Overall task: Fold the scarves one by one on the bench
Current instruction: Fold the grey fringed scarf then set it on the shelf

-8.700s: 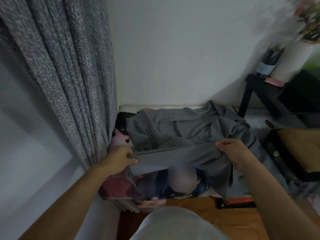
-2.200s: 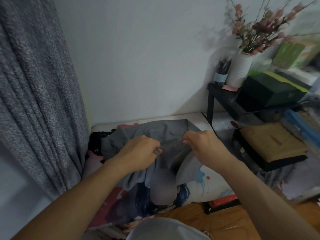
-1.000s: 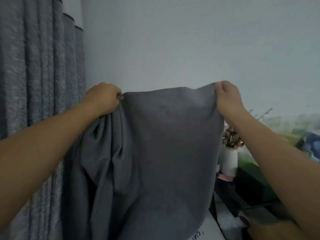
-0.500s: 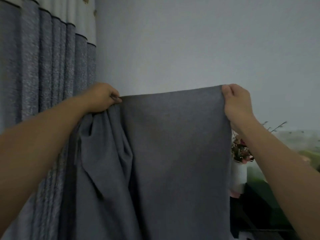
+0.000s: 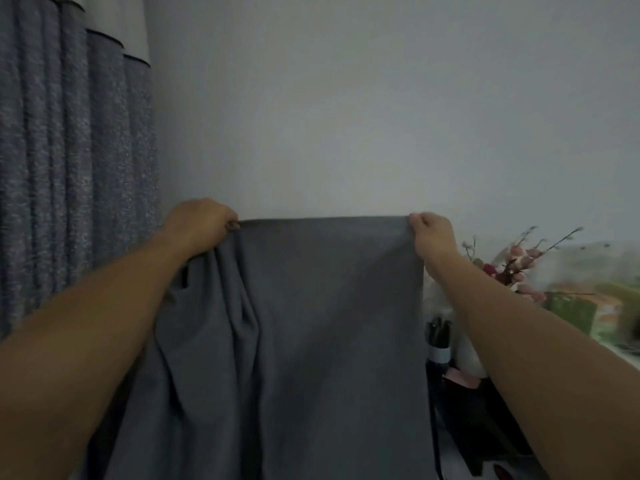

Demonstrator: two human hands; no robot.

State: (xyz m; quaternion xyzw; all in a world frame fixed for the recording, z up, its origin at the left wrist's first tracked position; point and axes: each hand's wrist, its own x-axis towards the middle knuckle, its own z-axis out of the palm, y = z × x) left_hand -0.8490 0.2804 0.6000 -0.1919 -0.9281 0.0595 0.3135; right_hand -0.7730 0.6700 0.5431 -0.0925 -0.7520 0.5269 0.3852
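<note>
You had the grey scarf (image 5: pixel 332 341) up off the bench and hanging in the air in front of the wall (image 5: pixel 346 116) — a couple of seconds before, it lay bunched under your hands down on the bench, and now the top edge ran taut and nearly level between your fists. In the last half second that edge had dropped a little in view and straightened out. I'd judge this as the shake-out before a fold: the cloth was spread to find its true width, and no fold of this pass was yet laid.

Your left hand (image 5: pixel 199 223) gripped the top left corner with curled fingers, and your right hand (image 5: pixel 431 233) pinched the top right corner; the two were well apart, the full width of the panel between them.

The fabric looked soft, matte and fairly heavy. The right part hung flat as a sheet, while below your left hand it gathered into deep vertical pleats — extra cloth bunched there. Beside it hung a speckled grey curtain (image 5: pixel 69 168); at right, blurred, stood pink flowers (image 5: pixel 512 265). The bench itself was hidden.
</note>
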